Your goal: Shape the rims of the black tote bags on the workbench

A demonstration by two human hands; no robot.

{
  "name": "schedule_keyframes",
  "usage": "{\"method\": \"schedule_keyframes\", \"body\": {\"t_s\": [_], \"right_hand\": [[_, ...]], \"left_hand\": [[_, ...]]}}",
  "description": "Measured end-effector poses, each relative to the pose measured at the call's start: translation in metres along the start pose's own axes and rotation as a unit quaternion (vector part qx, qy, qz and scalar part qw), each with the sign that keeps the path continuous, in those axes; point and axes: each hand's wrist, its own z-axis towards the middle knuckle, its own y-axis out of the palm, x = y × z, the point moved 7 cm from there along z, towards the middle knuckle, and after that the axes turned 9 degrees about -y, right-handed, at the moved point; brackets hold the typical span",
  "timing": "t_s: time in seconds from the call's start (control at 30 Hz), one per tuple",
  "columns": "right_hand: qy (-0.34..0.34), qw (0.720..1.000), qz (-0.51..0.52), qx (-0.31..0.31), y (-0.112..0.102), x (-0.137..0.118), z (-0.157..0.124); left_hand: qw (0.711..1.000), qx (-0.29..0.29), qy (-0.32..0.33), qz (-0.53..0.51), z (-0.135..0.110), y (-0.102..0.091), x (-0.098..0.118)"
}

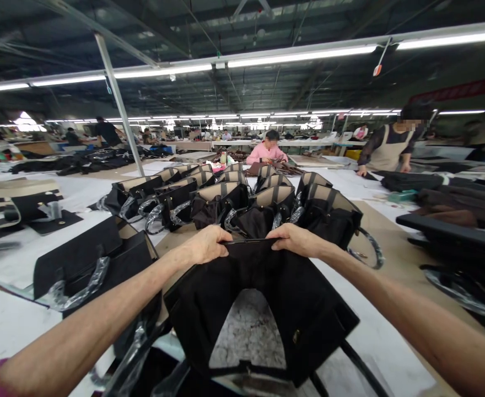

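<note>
Head view is showing a soft black bag [308, 298], its matte fabric creasing into angular folds, with a small gold-toned fitting [296, 335] glinting on one side and a mottled grey patch [248, 331] showing in its middle (lining or something beyond, I cannot tell). Behind it, boxy dark bags [271, 207] with beige insides are standing in rows, their curved handles [377, 249] wearing crinkly clear plastic. Both arms are stretching forward and converging from the lower corners, the hands nearly level. The left hand [205, 244] and right hand [294, 241] are pinching the bag's upper edge [246, 241], thumbs and fingers closing on it with a gap between them. The bag is spreading below the fingers, between the forearms.
</note>
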Motion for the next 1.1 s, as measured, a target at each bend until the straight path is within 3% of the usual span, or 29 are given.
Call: {"method": "schedule_keyframes", "body": {"t_s": [0.17,0.37,0.5,0.8,1.1], "right_hand": [[-0.047,0.999,-0.023,-0.012,0.006,-0.018,0.006],[-0.05,0.998,-0.039,-0.021,0.011,-0.026,0.007],[-0.035,0.999,-0.019,-0.013,0.014,-0.028,0.005],[-0.031,0.993,0.113,-0.024,0.014,-0.016,0.006],[-0.041,0.992,-0.123,0.006,0.006,-0.029,0.007]], "left_hand": [[0.998,0.062,0.017,0.021,-0.007,-0.003,-0.009],[0.955,0.181,-0.014,0.235,-0.008,-0.011,-0.007],[0.934,0.186,-0.009,0.306,0.0,-0.009,0.005],[0.954,0.148,0.084,0.248,-0.001,0.001,0.014],[0.954,0.154,0.056,0.253,0.0,0.003,0.01]]}}
